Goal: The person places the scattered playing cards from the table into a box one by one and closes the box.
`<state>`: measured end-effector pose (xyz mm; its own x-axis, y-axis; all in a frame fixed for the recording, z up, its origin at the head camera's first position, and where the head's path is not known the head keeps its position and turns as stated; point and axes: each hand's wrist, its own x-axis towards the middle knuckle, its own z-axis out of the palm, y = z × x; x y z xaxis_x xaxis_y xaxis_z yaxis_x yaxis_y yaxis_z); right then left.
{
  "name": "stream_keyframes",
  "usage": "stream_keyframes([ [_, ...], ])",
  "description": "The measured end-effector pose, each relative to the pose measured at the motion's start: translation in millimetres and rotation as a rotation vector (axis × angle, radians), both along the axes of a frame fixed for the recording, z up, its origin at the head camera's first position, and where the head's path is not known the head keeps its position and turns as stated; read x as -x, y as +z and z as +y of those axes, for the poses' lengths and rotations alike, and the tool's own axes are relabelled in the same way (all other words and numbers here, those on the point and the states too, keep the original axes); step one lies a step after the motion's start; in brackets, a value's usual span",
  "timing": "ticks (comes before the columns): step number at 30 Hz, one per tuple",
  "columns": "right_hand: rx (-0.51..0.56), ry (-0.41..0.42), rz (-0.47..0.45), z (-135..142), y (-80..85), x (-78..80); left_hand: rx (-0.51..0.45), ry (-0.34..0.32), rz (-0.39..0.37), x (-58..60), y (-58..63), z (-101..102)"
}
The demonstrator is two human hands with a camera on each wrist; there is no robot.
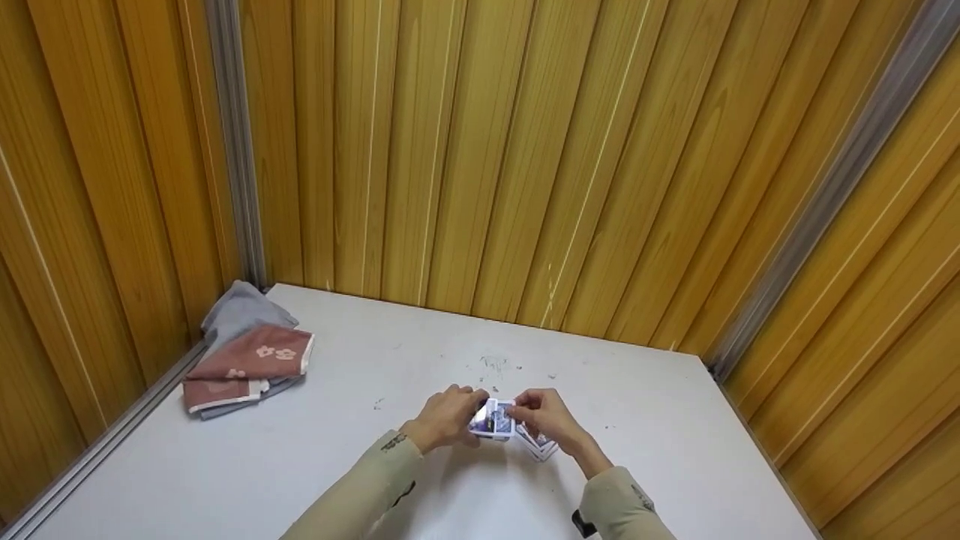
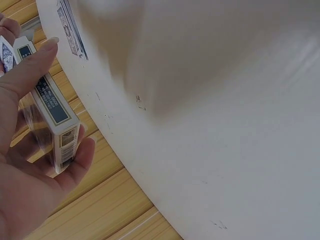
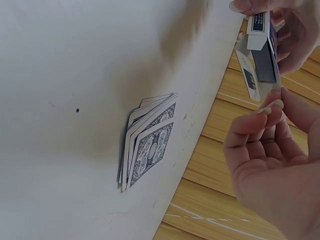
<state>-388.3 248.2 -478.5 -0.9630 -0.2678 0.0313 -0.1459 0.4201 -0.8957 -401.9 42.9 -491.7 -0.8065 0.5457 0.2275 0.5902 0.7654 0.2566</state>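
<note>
My left hand (image 1: 446, 418) grips a playing card box (image 2: 54, 106) by its sides, thumb along one printed narrow side. The box has a clear window, and its end flap (image 3: 248, 75) hangs open in the right wrist view. At the open end, my right hand (image 1: 546, 414) pinches the edge with thumb and fingertips; I cannot tell whether a flap or a card is between them. Below the right hand, a loose stack of playing cards (image 3: 150, 150) lies slightly fanned on the white table, with an ornate dark-patterned back on top.
A grey and dusty-red cloth (image 1: 251, 356) with pale flowers lies crumpled at the table's left back corner. Wood-patterned panels (image 1: 465, 165) wall the white table (image 1: 337, 480) at the back and sides. Small dark marks dot its surface.
</note>
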Motion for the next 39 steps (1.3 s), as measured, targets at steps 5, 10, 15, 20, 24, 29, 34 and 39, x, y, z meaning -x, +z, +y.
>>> stream_keyframes([
  [5,-0.018,-0.069,0.003,-5.7,-1.6,2.1,-0.013,-0.001,-0.008,1.2,2.4,-0.1],
  [10,-0.056,-0.125,0.003,-12.4,-0.8,1.7,-0.017,0.016,-0.021,2.0,2.8,-2.2],
  [15,-0.098,-0.122,0.001,-15.9,0.7,1.3,-0.012,0.032,-0.011,3.4,1.1,-3.9],
  [20,-0.079,-0.076,-0.012,-20.0,2.3,0.5,0.001,0.041,0.033,4.0,1.2,-3.7],
  [24,-0.041,0.007,-0.032,-24.6,5.6,-1.4,0.003,0.053,0.051,4.3,1.7,-1.8],
  [29,-0.008,0.128,-0.109,-19.0,7.5,-1.3,-0.013,0.073,0.027,3.5,1.6,-2.3],
  [34,0.103,0.113,-0.192,5.7,1.5,1.9,-0.019,0.074,0.020,3.2,-1.3,-6.9],
  [39,-0.033,0.004,-0.095,24.3,-9.9,2.7,-0.036,0.090,0.008,3.3,-4.1,-11.8],
])
